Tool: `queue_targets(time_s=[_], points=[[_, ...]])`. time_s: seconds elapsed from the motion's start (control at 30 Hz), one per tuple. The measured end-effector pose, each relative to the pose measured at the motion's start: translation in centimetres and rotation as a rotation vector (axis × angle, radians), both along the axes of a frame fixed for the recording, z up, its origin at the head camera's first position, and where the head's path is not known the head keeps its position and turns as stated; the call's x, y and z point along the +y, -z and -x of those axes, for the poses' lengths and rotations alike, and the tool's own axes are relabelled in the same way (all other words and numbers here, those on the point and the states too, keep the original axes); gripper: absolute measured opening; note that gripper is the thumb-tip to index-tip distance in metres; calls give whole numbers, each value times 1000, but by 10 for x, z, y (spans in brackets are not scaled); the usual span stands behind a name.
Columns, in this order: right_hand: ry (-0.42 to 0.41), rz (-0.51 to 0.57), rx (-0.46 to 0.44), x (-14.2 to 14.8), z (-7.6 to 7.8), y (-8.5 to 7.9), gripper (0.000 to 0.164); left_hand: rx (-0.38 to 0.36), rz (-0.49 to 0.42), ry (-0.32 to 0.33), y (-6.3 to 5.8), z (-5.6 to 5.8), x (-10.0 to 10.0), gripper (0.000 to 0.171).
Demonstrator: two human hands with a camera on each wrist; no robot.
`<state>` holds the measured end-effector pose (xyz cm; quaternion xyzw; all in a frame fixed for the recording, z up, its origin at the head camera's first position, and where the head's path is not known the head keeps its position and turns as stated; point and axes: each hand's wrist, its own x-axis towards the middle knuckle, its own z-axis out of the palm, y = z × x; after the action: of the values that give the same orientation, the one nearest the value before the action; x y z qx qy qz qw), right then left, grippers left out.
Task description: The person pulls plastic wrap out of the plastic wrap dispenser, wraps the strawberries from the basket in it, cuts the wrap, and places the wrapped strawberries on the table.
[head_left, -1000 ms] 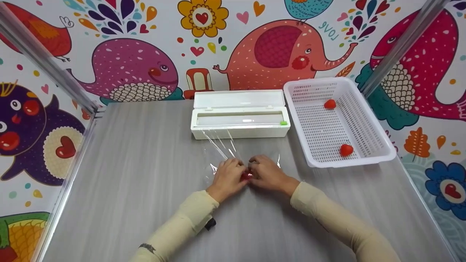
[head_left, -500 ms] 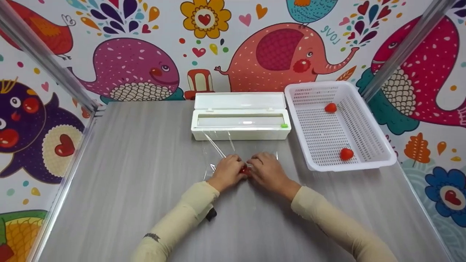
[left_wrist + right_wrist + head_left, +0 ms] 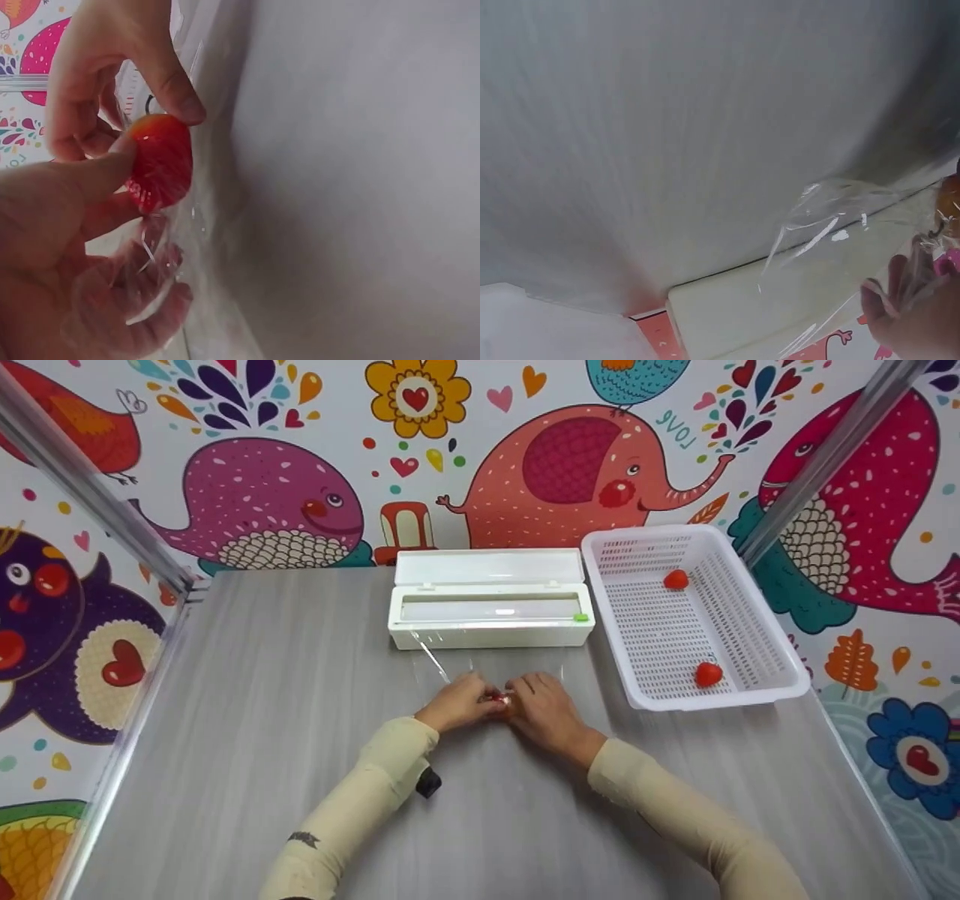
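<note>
A small red, strawberry-like fruit (image 3: 161, 161) with an orange top and a thin dark stem is partly covered by clear plastic wrap (image 3: 817, 217). My left hand (image 3: 459, 701) pinches it between thumb and fingers, film lying over the other fingers in the left wrist view. Beside it, my right hand (image 3: 547, 712) curls around the fruit's other side, thumb on its top. In the head view the fingers mostly hide the fruit. The film runs from the hands back to a white wrap dispenser (image 3: 487, 637), whose lid stands raised.
To the right stands a white perforated basket (image 3: 645, 701) holding two red fruits (image 3: 708, 675). A green slider (image 3: 580, 617) sits at the dispenser's right end. Patterned walls and metal posts (image 3: 832, 465) border the grey table (image 3: 247, 720). A black object (image 3: 428, 782) is at the left sleeve.
Both hands have shifted slightly forward, toward the dispenser, with the fruit between them. The left fingers have changed their hold. The dispenser and basket stay in place.
</note>
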<state>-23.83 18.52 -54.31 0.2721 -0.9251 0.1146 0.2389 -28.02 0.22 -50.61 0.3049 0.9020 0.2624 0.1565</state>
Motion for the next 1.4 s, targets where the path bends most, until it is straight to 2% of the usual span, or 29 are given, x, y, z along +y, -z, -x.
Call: queue_targets(time_s=[0.07,0.17,0.3,0.4,0.5,0.53,0.6,0.77,0.93,1.03,1.2,1.4], points=[[-21,14,-19,-2,3,-1,46,38,17,-40,-2,-2,-3,27],[-33,19,-59,-2,6,-3,44,178,29,-87,-4,-6,-3,33],[-42,25,-110,4,7,-8,45,445,84,-73,-2,-12,3,45],[-54,19,-142,8,9,-12,44,636,162,-37,4,-14,7,43],[-61,-1,-158,10,11,-14,42,763,194,-24,10,-13,9,35],[-63,-6,-156,10,11,-15,42,782,189,-25,12,-12,9,33],[-58,-27,-145,9,12,-14,46,777,171,-35,14,-9,9,31],[10,-70,-69,7,16,-11,59,641,106,-103,14,-2,6,32],[68,-26,-32,5,23,-10,39,516,93,-125,14,5,6,24],[72,-7,-71,5,28,-13,30,499,94,-127,14,9,9,23],[127,-28,-212,5,35,-14,22,500,112,-133,15,16,14,25],[217,-48,-238,-1,38,-11,20,433,165,-146,16,21,19,28]])
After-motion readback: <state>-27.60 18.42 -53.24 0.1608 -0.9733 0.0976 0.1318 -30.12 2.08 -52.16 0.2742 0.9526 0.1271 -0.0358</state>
